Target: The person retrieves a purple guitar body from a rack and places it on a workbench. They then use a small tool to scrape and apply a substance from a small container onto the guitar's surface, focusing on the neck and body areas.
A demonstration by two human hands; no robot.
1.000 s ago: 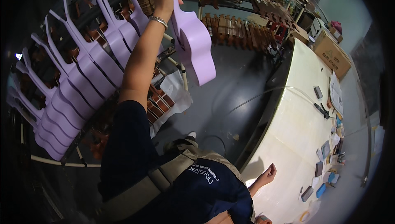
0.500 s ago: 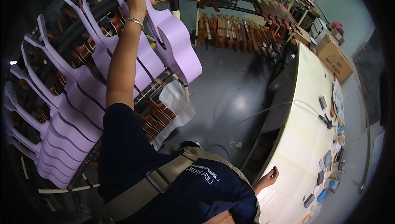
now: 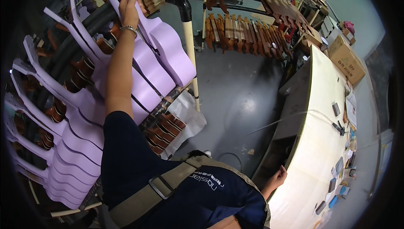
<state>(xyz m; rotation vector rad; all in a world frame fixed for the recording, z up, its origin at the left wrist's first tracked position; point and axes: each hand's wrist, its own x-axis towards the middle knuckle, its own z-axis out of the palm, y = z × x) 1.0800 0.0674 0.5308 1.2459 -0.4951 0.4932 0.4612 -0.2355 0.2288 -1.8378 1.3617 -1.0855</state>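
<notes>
With its fingers wrapped round the neck of a lilac ukulele [image 3: 170, 46], my left hand [image 3: 130, 11] reaches out at the upper left. The ukulele's body stands at the right end of a row of matching lilac ukuleles [image 3: 71, 166], their necks pointing up and to the left. They rest on a rack bar [image 3: 162, 105] wrapped in clear film. My right hand [image 3: 276, 179] hangs by the near edge of the pale workbench [image 3: 307, 149]. Its fingers are loosely bent and seem to hold nothing.
Below the row, brown instrument bodies [image 3: 166, 132] sit beside a white sheet [image 3: 185, 113]. A cream rack post with a black elbow [image 3: 181, 8] stands near my left hand. Wooden instruments [image 3: 242, 33] line a far rack. An air gun [image 3: 338, 129] and sanding blocks [image 3: 332, 185] lie on the bench.
My left hand has moved left and slightly down with the ukulele, whose body now sits closer against the row. The view has shifted a little. My right hand stays by the bench.
</notes>
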